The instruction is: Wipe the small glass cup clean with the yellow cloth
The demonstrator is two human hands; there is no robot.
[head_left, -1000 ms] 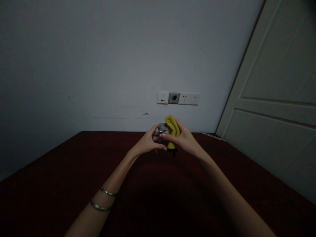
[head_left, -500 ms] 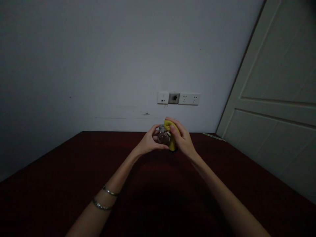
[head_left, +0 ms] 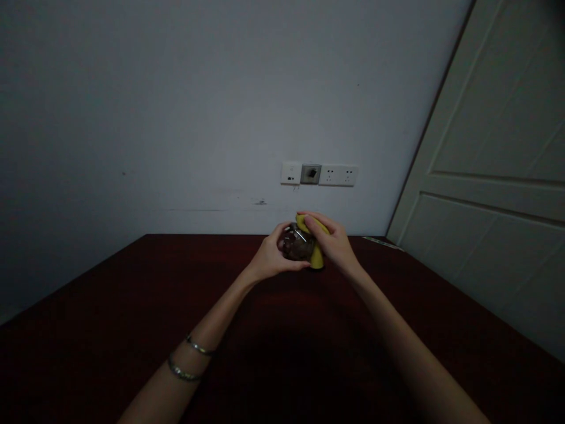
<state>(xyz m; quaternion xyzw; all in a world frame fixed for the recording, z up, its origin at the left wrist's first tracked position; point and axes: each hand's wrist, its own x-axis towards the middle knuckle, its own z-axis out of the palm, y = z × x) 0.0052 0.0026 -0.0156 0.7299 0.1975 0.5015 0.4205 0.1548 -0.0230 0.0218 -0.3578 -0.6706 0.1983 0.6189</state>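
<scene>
My left hand [head_left: 274, 257] is closed around a small clear glass jar [head_left: 298, 244], thumb below and fingers behind and above it. The jar is tilted, and a bright reflection runs across its side. A yellow cloth [head_left: 316, 257] is gripped in my right hand [head_left: 333, 238] and pressed against the jar's right side and upper edge. Part of the cloth hangs down below the fingers. Both hands are above the far part of the dark red table [head_left: 212, 294]. The fingers behind the jar are partly hidden.
Beyond the table stands a pale wall [head_left: 212, 106] with a row of sockets [head_left: 338, 175] just above the hands. A white panelled door [head_left: 494, 176] is at the right. A thin strip [head_left: 382, 242] lies along the table's back right edge. Light is dim.
The jar has turned in my left hand and shifted slightly right, showing more of its side. My right hand has moved a little right with the yellow cloth, still against the jar.
</scene>
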